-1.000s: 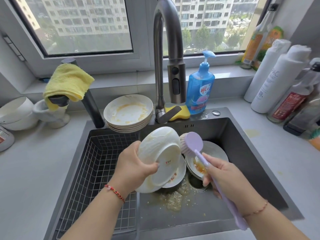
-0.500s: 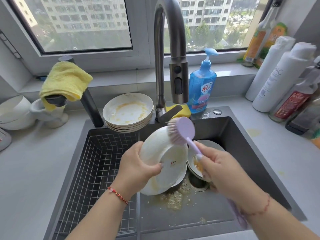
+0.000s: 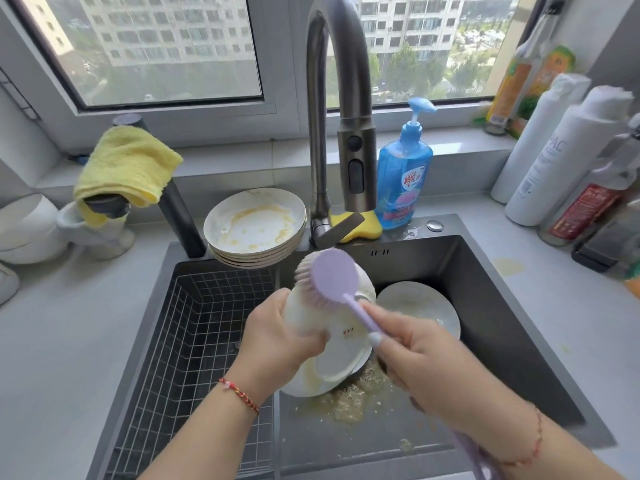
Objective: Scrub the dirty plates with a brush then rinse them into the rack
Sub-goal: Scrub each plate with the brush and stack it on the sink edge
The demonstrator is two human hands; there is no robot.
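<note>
My right hand [image 3: 429,358] is curled round the thin lilac plastic handle of the long dish brush [image 3: 334,278]; the handle's tail runs down past my wrist. My left hand [image 3: 277,337] grips the rim of a white ceramic plate [image 3: 341,355], held tilted with its underside toward me over the dark steel sink [image 3: 485,306] — thumb on the back, fingers hidden behind. The brush's round head, bristles facing away from me, lies against the plate's upper edge.

Below the held plate: foamy yellowish residue [image 3: 349,400] on the sink floor. Just right of it, another white plate [image 3: 419,306] lies in the basin. The wire-grid rack [image 3: 194,344] fills the sink's left part.

Further back: a stack of greasy white plates [image 3: 256,226] on the sink's rear edge, left of the grey gooseneck tap [image 3: 336,116]. A yellow sponge [image 3: 360,230] sits at the tap's base — a blue pump bottle of dish soap [image 3: 403,174] just beside it. A yellow cloth [image 3: 124,164] hangs at far left.
</note>
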